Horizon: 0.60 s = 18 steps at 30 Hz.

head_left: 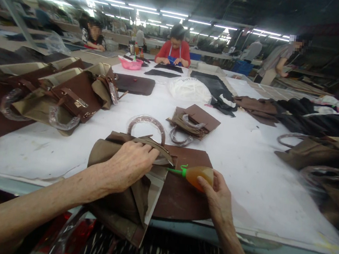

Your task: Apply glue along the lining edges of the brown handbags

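My left hand is closed on the top edge of an olive-brown handbag, which lies over the table's near edge. A round handle in clear wrap stands up behind that hand. My right hand grips a squeeze bottle of amber liquid, tilted on its side. Its thin green nozzle points left, and the tip is at the bag's edge by a pale strip; whether it touches I cannot tell. A dark brown panel lies flat under the bottle.
Several brown bags stand at left, and more bags at right. A small brown bag lies ahead. Farther back are a white plastic bag, a pink basket and dark fabric. A person in red works across the table.
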{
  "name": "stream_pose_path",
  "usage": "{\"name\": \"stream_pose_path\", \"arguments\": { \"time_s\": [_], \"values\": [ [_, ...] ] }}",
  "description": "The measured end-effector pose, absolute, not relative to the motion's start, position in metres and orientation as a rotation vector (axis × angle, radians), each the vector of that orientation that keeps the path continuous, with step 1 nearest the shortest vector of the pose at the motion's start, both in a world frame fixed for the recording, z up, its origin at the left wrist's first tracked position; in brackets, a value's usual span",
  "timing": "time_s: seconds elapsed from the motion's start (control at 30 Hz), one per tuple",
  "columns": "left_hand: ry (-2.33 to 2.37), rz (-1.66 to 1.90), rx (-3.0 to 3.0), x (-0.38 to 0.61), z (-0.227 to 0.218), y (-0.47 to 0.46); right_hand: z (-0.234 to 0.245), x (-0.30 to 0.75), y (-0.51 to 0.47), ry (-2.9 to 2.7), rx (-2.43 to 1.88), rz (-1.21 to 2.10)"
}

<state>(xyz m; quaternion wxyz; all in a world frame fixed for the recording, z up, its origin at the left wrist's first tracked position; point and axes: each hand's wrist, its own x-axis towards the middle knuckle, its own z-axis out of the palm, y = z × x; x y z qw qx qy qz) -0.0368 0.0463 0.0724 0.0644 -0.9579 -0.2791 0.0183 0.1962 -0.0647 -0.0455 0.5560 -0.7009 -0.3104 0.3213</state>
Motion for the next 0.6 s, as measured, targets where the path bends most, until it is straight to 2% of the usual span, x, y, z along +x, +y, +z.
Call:
{"name": "stream_pose_path", "arguments": {
  "time_s": [0.2, 0.6],
  "values": [
    [-0.844, 0.046, -2.9, -0.039, 0.069, 0.043, -0.034, 0.192, -0.079, -0.719, -1.652, 0.896],
    [-0.862, 0.114, -2.87, -0.049, 0.061, 0.028, -0.028, 0.184, -0.087, -0.715, -1.651, 0.918]
  ]
}}
